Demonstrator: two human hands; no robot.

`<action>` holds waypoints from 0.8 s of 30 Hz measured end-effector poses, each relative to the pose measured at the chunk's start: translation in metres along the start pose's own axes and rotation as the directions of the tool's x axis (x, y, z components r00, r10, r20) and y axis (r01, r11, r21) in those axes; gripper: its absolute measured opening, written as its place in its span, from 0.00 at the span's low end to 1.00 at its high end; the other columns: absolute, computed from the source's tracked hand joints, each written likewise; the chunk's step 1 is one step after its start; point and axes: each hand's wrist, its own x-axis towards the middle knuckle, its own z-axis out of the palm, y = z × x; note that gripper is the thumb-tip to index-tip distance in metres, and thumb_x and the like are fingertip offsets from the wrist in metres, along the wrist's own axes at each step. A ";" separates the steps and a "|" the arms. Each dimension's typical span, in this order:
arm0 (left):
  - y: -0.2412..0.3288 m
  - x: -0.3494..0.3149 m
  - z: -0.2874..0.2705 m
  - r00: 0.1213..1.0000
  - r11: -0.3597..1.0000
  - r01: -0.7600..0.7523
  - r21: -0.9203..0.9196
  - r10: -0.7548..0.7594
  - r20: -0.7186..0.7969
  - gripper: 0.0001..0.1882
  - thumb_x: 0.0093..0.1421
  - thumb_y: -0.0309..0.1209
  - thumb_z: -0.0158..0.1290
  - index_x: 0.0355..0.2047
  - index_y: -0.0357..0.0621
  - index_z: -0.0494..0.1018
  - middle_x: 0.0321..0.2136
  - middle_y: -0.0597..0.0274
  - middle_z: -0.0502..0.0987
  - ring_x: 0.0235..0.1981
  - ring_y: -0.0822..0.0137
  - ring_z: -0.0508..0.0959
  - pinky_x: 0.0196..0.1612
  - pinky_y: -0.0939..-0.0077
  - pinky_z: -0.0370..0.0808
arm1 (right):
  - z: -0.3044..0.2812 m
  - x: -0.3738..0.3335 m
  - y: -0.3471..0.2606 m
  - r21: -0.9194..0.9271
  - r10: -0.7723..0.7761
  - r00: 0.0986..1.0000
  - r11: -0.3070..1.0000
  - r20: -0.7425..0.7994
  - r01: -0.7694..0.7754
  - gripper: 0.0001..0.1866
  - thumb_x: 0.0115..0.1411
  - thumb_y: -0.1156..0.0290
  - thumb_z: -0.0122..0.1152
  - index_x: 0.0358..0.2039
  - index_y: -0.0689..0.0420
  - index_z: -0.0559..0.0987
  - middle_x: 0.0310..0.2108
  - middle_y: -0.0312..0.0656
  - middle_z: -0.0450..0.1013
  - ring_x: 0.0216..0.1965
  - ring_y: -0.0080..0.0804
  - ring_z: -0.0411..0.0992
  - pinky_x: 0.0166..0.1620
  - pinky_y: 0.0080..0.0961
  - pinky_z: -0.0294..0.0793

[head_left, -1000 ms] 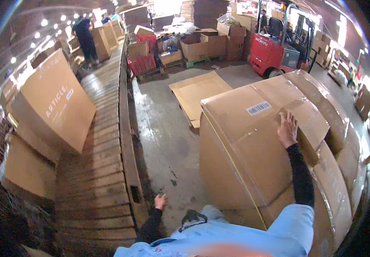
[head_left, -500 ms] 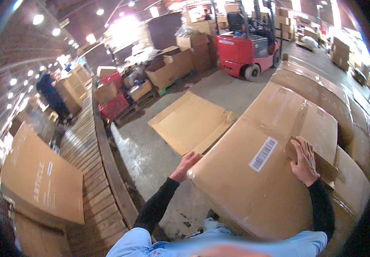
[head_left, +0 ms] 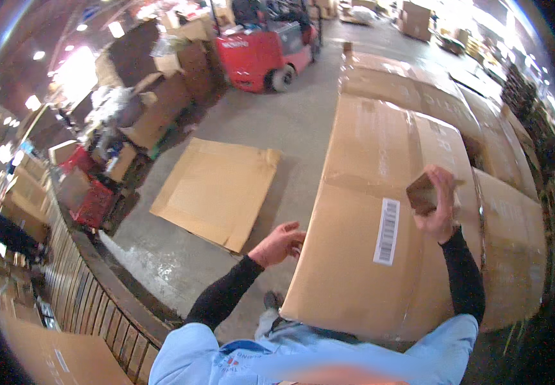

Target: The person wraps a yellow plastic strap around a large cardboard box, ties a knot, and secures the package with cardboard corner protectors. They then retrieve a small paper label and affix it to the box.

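Observation:
A large taped cardboard box [head_left: 354, 256] with a white barcode label [head_left: 388, 231] lies in front of me, its top facing up. My right hand [head_left: 441, 202] is over its top, right of the label, fingers curled round a small brown block-like piece [head_left: 422, 194]. That piece looks like cardboard; its exact kind is unclear, and the hand covers part of it. At the box's left edge is my left hand [head_left: 280, 244], open with its fingers partly bent. Its fingertips are right by the edge; whether they touch is hard to see.
More boxes [head_left: 508, 250] stand to the right and behind. A flat cardboard sheet [head_left: 216, 189] lies on the floor at left. A roller conveyor [head_left: 78, 282] runs along the left, with a person [head_left: 8, 228] beside it. A red forklift [head_left: 261, 54] stands at the back.
My view has swung to the right, so the surroundings appear further left. My right hand has gone from lying flattened over the brown piece to gripping it. The left hand stays by the box's edge.

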 end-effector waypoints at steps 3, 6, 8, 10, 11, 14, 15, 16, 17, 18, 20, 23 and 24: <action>0.003 0.011 -0.001 0.997 0.989 0.042 -0.142 -0.033 0.069 0.46 0.59 0.35 0.59 0.67 0.23 0.45 0.44 0.52 0.78 0.41 0.65 0.80 0.40 0.65 0.79 | -0.010 0.027 -0.042 0.081 0.050 0.977 0.996 -0.207 -0.034 0.44 0.45 0.70 0.68 0.64 0.59 0.61 0.52 0.48 0.67 0.54 0.46 0.65 0.59 0.44 0.64; 0.008 0.018 0.009 0.996 0.998 0.038 0.041 -0.042 0.078 0.47 0.58 0.36 0.57 0.67 0.22 0.43 0.38 0.54 0.78 0.33 0.67 0.80 0.30 0.68 0.79 | -0.016 0.062 -0.092 0.317 0.174 0.901 0.947 -0.397 -0.043 0.46 0.46 0.73 0.64 0.67 0.58 0.56 0.50 0.46 0.66 0.52 0.42 0.65 0.60 0.46 0.64; 0.011 0.025 0.020 0.999 0.997 0.038 0.066 -0.038 0.011 0.46 0.59 0.38 0.56 0.66 0.23 0.45 0.32 0.58 0.76 0.25 0.69 0.77 0.22 0.71 0.76 | -0.008 0.084 -0.120 0.454 0.241 0.811 0.890 -0.533 0.034 0.48 0.45 0.76 0.61 0.68 0.56 0.53 0.49 0.46 0.65 0.51 0.40 0.65 0.61 0.47 0.63; 0.013 0.035 0.027 0.999 0.999 0.038 0.011 -0.038 -0.007 0.37 0.60 0.38 0.54 0.62 0.26 0.54 0.30 0.60 0.75 0.22 0.69 0.74 0.19 0.70 0.75 | -0.002 0.099 -0.145 0.595 0.314 0.777 0.798 -0.546 0.095 0.48 0.46 0.77 0.61 0.68 0.54 0.51 0.51 0.46 0.65 0.52 0.40 0.64 0.60 0.49 0.64; 0.013 0.039 0.028 0.999 0.999 0.040 0.006 -0.040 -0.020 0.35 0.60 0.38 0.53 0.60 0.28 0.56 0.29 0.60 0.75 0.23 0.69 0.75 0.18 0.70 0.75 | 0.001 0.106 -0.154 0.653 0.357 0.740 0.744 -0.571 0.145 0.48 0.47 0.77 0.61 0.69 0.53 0.50 0.51 0.46 0.65 0.52 0.39 0.64 0.60 0.49 0.64; 0.015 0.054 0.024 0.996 0.998 -0.060 0.031 0.062 -0.069 0.28 0.59 0.37 0.54 0.52 0.28 0.61 0.31 0.56 0.76 0.27 0.66 0.79 0.19 0.67 0.78 | 0.019 0.119 -0.172 0.689 0.317 0.753 0.684 -0.577 0.240 0.46 0.48 0.79 0.59 0.68 0.53 0.52 0.51 0.44 0.64 0.55 0.38 0.62 0.63 0.48 0.61; 0.017 0.061 0.020 0.993 0.990 -0.096 0.099 0.102 -0.053 0.29 0.59 0.37 0.54 0.52 0.27 0.60 0.32 0.54 0.77 0.28 0.65 0.79 0.20 0.65 0.79 | 0.025 0.121 -0.175 0.701 0.329 0.760 0.678 -0.560 0.222 0.46 0.48 0.80 0.58 0.68 0.52 0.52 0.51 0.44 0.64 0.54 0.38 0.62 0.63 0.49 0.62; 0.019 0.066 0.017 0.991 0.976 -0.135 0.170 0.137 -0.002 0.29 0.59 0.36 0.55 0.52 0.26 0.60 0.33 0.53 0.77 0.29 0.65 0.80 0.21 0.64 0.80 | 0.033 0.123 -0.178 0.707 0.340 0.760 0.674 -0.554 0.213 0.46 0.49 0.81 0.58 0.68 0.52 0.52 0.51 0.44 0.64 0.53 0.38 0.63 0.62 0.49 0.62; 0.023 0.075 0.013 0.990 0.963 -0.138 0.232 0.138 0.016 0.28 0.57 0.33 0.56 0.51 0.27 0.60 0.35 0.50 0.78 0.30 0.62 0.81 0.25 0.61 0.81 | 0.043 0.123 -0.180 0.722 0.359 0.750 0.656 -0.555 0.220 0.46 0.49 0.81 0.57 0.68 0.51 0.52 0.51 0.45 0.64 0.52 0.37 0.64 0.61 0.49 0.63; 0.024 0.080 0.012 0.981 0.912 -0.188 0.364 0.194 0.022 0.28 0.57 0.31 0.56 0.52 0.28 0.60 0.36 0.49 0.78 0.31 0.61 0.81 0.26 0.61 0.81 | 0.053 0.123 -0.182 0.697 0.352 0.758 0.693 -0.550 0.184 0.46 0.49 0.82 0.57 0.68 0.51 0.52 0.51 0.45 0.64 0.51 0.37 0.64 0.60 0.49 0.65; 0.026 0.089 0.012 0.933 0.755 -0.331 0.567 0.351 0.076 0.29 0.56 0.28 0.56 0.54 0.30 0.58 0.37 0.48 0.79 0.31 0.58 0.81 0.29 0.60 0.82 | 0.076 0.124 -0.179 0.671 0.362 0.746 0.727 -0.559 0.150 0.46 0.49 0.84 0.56 0.69 0.51 0.52 0.51 0.45 0.64 0.49 0.37 0.66 0.56 0.48 0.68; 0.023 0.092 0.018 0.966 0.953 -0.259 0.157 0.258 0.027 0.24 0.55 0.20 0.53 0.52 0.33 0.61 0.31 0.54 0.76 0.27 0.64 0.78 0.28 0.68 0.77 | 0.105 0.122 -0.169 0.598 0.246 0.833 0.792 -0.496 0.122 0.46 0.49 0.84 0.57 0.69 0.52 0.51 0.49 0.46 0.65 0.45 0.36 0.67 0.50 0.46 0.72; 0.022 0.091 0.019 0.974 0.974 -0.226 -0.022 0.226 0.021 0.22 0.55 0.18 0.53 0.51 0.33 0.62 0.29 0.56 0.75 0.26 0.66 0.77 0.27 0.69 0.76 | 0.109 0.120 -0.165 0.556 0.190 0.874 0.824 -0.448 0.106 0.45 0.49 0.84 0.57 0.68 0.53 0.53 0.49 0.45 0.65 0.45 0.36 0.67 0.50 0.44 0.72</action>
